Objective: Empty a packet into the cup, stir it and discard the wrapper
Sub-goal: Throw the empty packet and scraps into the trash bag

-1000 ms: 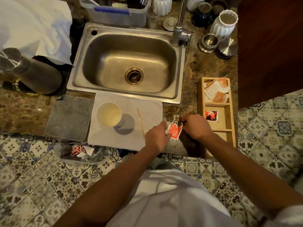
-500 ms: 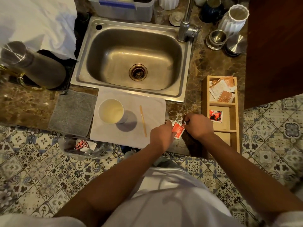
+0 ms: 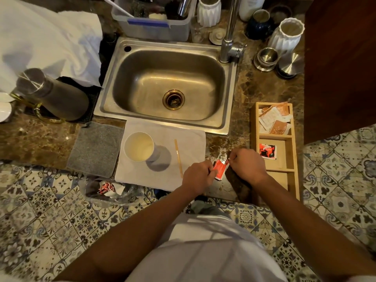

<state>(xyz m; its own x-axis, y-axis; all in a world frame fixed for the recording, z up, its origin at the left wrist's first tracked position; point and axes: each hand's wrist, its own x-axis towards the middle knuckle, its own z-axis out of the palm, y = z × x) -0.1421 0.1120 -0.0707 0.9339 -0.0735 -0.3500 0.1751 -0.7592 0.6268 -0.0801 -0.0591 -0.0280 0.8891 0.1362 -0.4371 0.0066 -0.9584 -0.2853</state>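
I see both hands closed on one red packet [image 3: 220,168], held over the counter's front edge. My left hand [image 3: 198,176] is curled, fingers pinching the packet's lower left side. My right hand [image 3: 247,165] is also curled, thumb and forefinger pinched on the packet's top corner at about 1 o'clock from the packet's middle; a small flap stands up there, though I cannot tell how far it is torn.

At 9 o'clock from the hands lies a white cloth [image 3: 191,143], and on it a thin wooden stick [image 3: 178,158], just beside my left hand but not touching it. Further along at 9 o'clock the white cup [image 3: 139,146] stands upright on the same cloth, its inside pale.

At 3 o'clock from my right hand sits a wooden tray [image 3: 295,151], with another red packet in its middle compartment and paler sachets in the far one. The sink [image 3: 227,92] lies at 12 o'clock. At 8 o'clock, below the counter, a clear bag [image 3: 89,190] holds crumpled wrappers.
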